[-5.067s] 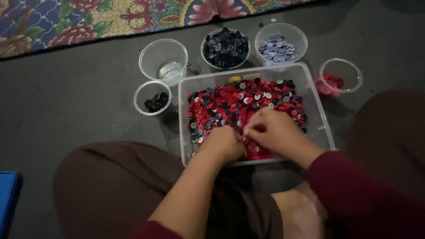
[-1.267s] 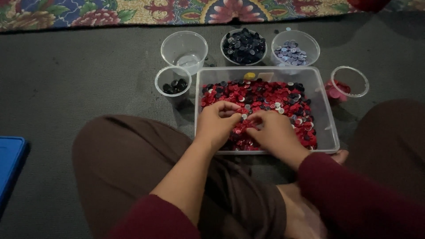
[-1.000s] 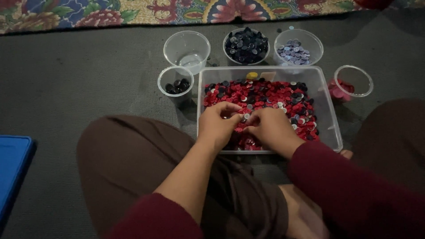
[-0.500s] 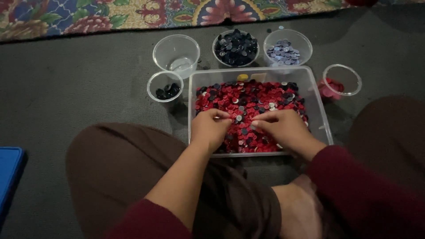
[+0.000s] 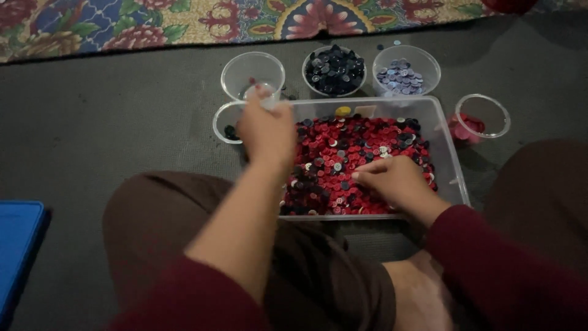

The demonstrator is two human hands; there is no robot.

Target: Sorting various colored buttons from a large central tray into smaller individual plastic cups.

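Observation:
A clear rectangular tray (image 5: 454, 165) on the grey floor holds a heap of red buttons (image 5: 361, 144) mixed with dark and white ones. My left hand (image 5: 266, 125) is lifted off the tray, its pinched fingertips over the rim of a clear cup (image 5: 242, 70) at the back left. The fingertips are blurred, so anything between them is hidden. My right hand (image 5: 392, 181) lies on the buttons at the tray's near right, fingers stretched leftward. A small cup of black buttons (image 5: 224, 124) is partly hidden behind my left hand.
Behind the tray stand a cup of dark buttons (image 5: 335, 69) and a cup of lilac buttons (image 5: 405, 72). A small cup of pink buttons (image 5: 482, 117) sits to the right. A patterned rug (image 5: 184, 24) lies beyond, a blue flat object (image 5: 18, 245) at the left, and my brown-clad legs are in front.
My left hand has left the button heap and moved up and left to the clear cup. My right hand stays on the buttons. The camera has come closer.

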